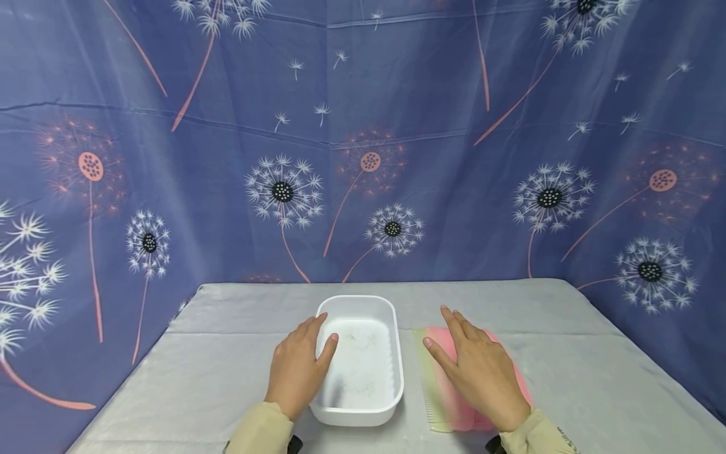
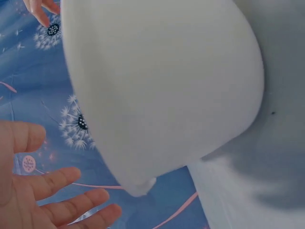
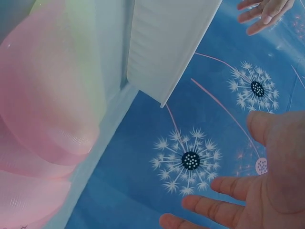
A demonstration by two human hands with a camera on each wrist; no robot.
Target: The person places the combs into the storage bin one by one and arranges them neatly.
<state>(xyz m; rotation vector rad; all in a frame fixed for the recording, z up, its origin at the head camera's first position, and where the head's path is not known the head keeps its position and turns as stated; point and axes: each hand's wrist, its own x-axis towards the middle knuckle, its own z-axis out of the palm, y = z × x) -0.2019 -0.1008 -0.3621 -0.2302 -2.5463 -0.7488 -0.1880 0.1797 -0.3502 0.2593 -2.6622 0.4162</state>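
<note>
A white plastic tub (image 1: 363,353) with rounded corners stands on the table, bare inside apart from faint marks on its floor. My left hand (image 1: 295,372) hovers at its left side, fingers spread and nothing in them. The left wrist view shows the tub's outer wall (image 2: 167,90) beside the extended fingers. To the tub's right lie flat, translucent comb-like plastic pieces, light green (image 1: 433,397) and pink (image 1: 445,340), with fine teeth along the green edge. Over them my right hand (image 1: 482,372) is held with fingers extended, holding nothing; it hides part of the pink pieces.
A grey cloth (image 1: 238,359) with fold lines covers the table. Behind and at both sides hangs a blue curtain (image 1: 454,189) with dandelion prints. The table's back edge meets this curtain.
</note>
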